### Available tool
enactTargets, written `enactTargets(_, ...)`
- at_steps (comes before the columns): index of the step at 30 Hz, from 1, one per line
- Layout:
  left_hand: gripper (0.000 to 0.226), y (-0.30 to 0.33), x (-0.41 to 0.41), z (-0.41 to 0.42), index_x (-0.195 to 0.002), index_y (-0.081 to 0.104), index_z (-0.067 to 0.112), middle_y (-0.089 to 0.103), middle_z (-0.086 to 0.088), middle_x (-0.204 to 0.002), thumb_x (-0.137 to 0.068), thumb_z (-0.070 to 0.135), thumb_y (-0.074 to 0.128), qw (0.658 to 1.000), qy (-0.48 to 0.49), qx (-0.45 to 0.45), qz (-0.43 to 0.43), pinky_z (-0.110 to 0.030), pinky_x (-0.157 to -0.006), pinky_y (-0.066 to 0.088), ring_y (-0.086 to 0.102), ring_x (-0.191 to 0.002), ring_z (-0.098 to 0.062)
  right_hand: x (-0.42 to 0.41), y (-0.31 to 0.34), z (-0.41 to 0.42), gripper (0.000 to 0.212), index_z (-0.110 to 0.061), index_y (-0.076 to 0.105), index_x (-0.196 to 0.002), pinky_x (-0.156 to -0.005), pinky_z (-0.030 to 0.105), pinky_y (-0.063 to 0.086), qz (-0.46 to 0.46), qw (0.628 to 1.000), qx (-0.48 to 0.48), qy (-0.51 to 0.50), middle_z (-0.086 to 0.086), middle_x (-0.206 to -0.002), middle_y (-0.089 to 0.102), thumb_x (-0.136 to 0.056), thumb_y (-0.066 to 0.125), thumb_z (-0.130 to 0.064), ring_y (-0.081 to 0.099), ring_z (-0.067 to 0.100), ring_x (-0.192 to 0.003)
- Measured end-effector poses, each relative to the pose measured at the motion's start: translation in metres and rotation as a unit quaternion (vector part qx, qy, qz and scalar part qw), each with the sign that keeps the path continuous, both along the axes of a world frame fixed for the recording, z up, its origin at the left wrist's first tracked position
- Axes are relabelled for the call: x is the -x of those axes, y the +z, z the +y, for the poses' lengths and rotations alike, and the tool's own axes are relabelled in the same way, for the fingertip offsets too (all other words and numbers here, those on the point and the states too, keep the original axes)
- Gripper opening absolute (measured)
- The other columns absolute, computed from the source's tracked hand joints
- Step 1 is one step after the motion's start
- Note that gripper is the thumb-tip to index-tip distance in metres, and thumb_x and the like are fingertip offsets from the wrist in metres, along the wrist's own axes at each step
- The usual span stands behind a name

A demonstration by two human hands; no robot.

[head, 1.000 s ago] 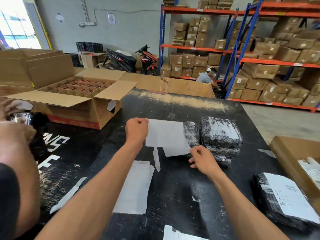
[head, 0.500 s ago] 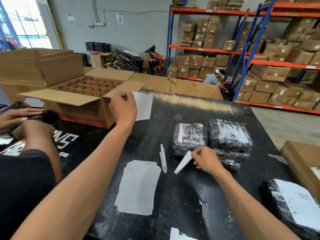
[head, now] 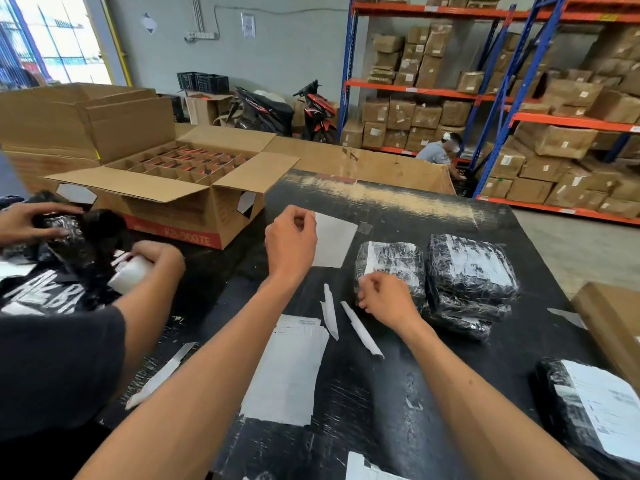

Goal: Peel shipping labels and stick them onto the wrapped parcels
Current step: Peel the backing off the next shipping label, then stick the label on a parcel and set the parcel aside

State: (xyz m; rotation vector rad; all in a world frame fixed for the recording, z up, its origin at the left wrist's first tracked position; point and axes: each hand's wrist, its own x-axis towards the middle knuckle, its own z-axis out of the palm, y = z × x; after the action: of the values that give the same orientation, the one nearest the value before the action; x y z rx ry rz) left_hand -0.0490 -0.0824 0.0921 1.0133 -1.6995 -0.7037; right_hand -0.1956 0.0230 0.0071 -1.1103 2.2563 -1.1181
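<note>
Our scuffed black table (head: 398,393) sits before warehouse racking (head: 519,91) at one o'clock. Our left hand (head: 290,242) pinches a label sheet (head: 334,242); our right hand (head: 388,299), fingers curled, pinches a wrapped parcel (head: 391,261).

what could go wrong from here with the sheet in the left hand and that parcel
1. The left hand pinches the white sheet by one edge in the air; if its adhesive is exposed, it may curl and stick to itself.
2. The right hand rests on the wrapped parcel, whose wrap looks wrinkled, so a label may crease.
3. Loose backing strips lie beside the parcel and could get caught under it.
</note>
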Motion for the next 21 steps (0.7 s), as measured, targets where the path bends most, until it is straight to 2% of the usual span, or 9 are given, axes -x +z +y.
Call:
enactTargets(3,0.018,-0.011,0.014,0.008,-0.1,0.071,0.013,0.068,0.004,-0.085,-0.1,0.025,0.058,0.995,-0.045,0.087,-0.027,-0.03,-0.071,0.057,0.065,-0.078,-0.01,0.003,0.032,0.005,0.045,0.0,0.072,-0.104,-0.067,0.033,0.063,-0.217,0.971,0.084,-0.051,0.019,-0.094,0.077,-0.104,0.054,-0.041,0.075,0.022,-0.074)
enactTargets(6,0.012,-0.024,0.041,0.029,-0.097,0.071,0.014,0.068,0.002,-0.088,-0.097,0.023,0.063,0.965,-0.13,0.212,-0.084,-0.04,-0.066,0.057,0.065,-0.073,-0.015,0.025,0.065,0.013,0.054,-0.004,0.072,-0.104,-0.068,0.034,0.063,-0.336,0.933,0.113,-0.064,0.014,-0.095,0.079,-0.098,0.056,-0.056,0.078,0.026,-0.085)
enactTargets(9,0.011,-0.031,0.074,0.057,-0.093,0.072,0.012,0.066,-0.002,-0.088,-0.094,0.019,0.064,0.919,-0.198,0.325,-0.101,-0.04,-0.06,0.055,0.065,-0.071,-0.021,0.056,0.083,0.026,0.036,0.001,0.069,-0.106,-0.062,0.031,0.062,-0.353,0.919,0.142,-0.103,0.013,-0.093,0.074,-0.095,0.07,-0.034,0.074,0.02,-0.074)
enactTargets(12,0.019,-0.031,0.107,0.073,-0.091,0.075,0.009,0.067,-0.006,-0.087,-0.093,0.021,0.061,0.889,-0.245,0.382,-0.061,-0.041,-0.068,0.052,0.064,-0.076,-0.026,0.085,0.094,0.047,0.013,-0.001,0.07,-0.098,-0.056,0.028,0.054,-0.288,0.936,0.155,-0.129,0.014,-0.088,0.065,-0.094,0.069,-0.014,0.061,0.018,-0.067)
enactTargets(13,0.023,-0.028,0.114,0.079,-0.094,0.077,0.01,0.067,-0.005,-0.093,-0.094,0.027,0.061,0.895,-0.266,0.355,-0.042,-0.04,-0.075,0.051,0.065,-0.083,-0.024,0.096,0.097,0.055,0.011,-0.002,0.072,-0.097,-0.056,0.028,0.053,-0.269,0.938,0.168,-0.139,0.012,-0.086,0.068,-0.095,0.069,-0.013,0.062,0.017,-0.066)
enactTargets(15,0.037,-0.018,0.121,0.092,-0.107,0.076,0.016,0.063,0.001,-0.11,-0.097,0.046,0.056,0.934,-0.281,0.22,-0.016,-0.035,-0.091,0.047,0.06,-0.104,-0.016,0.116,0.103,0.074,0.012,-0.005,0.074,-0.1,-0.06,0.029,0.055,-0.253,0.932,0.202,-0.165,0.007,-0.089,0.076,-0.096,0.068,-0.016,0.07,0.016,-0.073)
enactTargets(17,0.052,-0.002,0.132,0.1,-0.108,0.07,0.016,0.057,0.007,-0.11,-0.1,0.058,0.041,0.963,-0.266,0.036,-0.009,-0.033,-0.093,0.044,0.056,-0.109,-0.015,0.135,0.108,0.092,0.015,-0.008,0.073,-0.105,-0.066,0.031,0.059,-0.252,0.93,0.213,-0.158,0.009,-0.099,0.079,-0.098,0.067,-0.02,0.074,0.018,-0.083)
enactTargets(19,0.058,0.016,0.15,0.099,-0.092,0.064,0.018,0.065,0.007,-0.096,-0.099,0.066,0.033,0.942,-0.28,-0.185,0.023,-0.036,-0.09,0.045,0.062,-0.097,-0.02,0.146,0.111,0.107,0.015,-0.007,0.071,-0.105,-0.06,0.026,0.058,-0.256,0.935,0.211,-0.127,0.009,-0.101,0.079,-0.1,0.065,-0.021,0.074,0.014,-0.079)
enactTargets(21,0.062,0.024,0.171,0.093,-0.089,0.071,0.014,0.077,0.003,-0.095,-0.092,0.07,0.044,0.895,-0.307,-0.32,0.048,-0.045,-0.095,0.053,0.07,-0.095,-0.023,0.155,0.111,0.118,0.016,-0.005,0.07,-0.106,-0.047,0.018,0.052,-0.229,0.945,0.202,-0.118,0.009,-0.096,0.077,-0.101,0.064,-0.019,0.071,0.005,-0.063)
